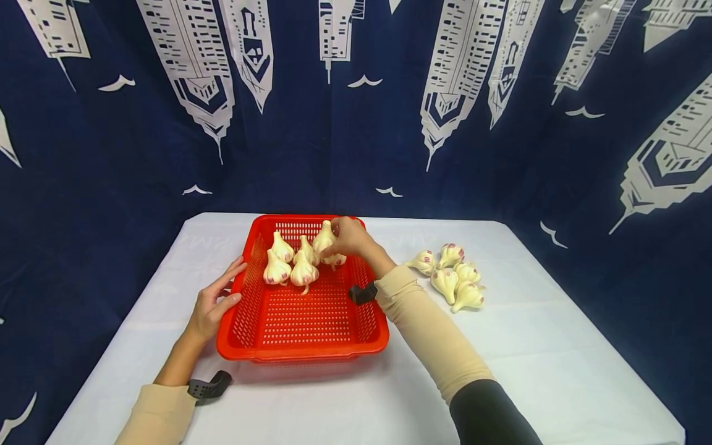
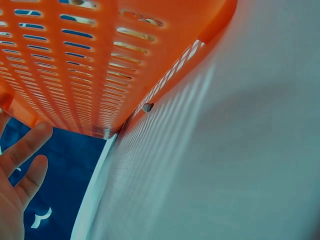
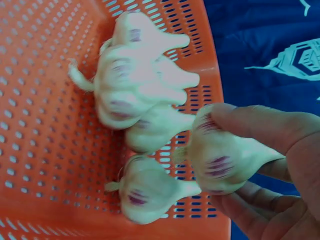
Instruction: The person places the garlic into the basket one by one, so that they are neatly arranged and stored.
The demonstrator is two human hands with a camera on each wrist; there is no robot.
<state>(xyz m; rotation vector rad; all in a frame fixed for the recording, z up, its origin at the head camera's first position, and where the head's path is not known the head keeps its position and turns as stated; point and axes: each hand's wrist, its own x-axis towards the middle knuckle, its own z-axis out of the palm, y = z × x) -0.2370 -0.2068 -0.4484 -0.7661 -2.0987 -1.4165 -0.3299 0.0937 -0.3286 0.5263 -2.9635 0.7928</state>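
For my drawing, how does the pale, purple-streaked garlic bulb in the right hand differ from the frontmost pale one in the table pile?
The held bulb is pinched by the right hand; the frontmost bulb is untouched. The held bulb is over the red rectangular plastic basket; the frontmost bulb lies on the white table. Both are pale, rounded and stemmed.

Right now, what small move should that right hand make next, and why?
Probably lower the garlic bulb and let go: the right hand pinches it over the red basket, near other bulbs, while the left hand touches the rim.
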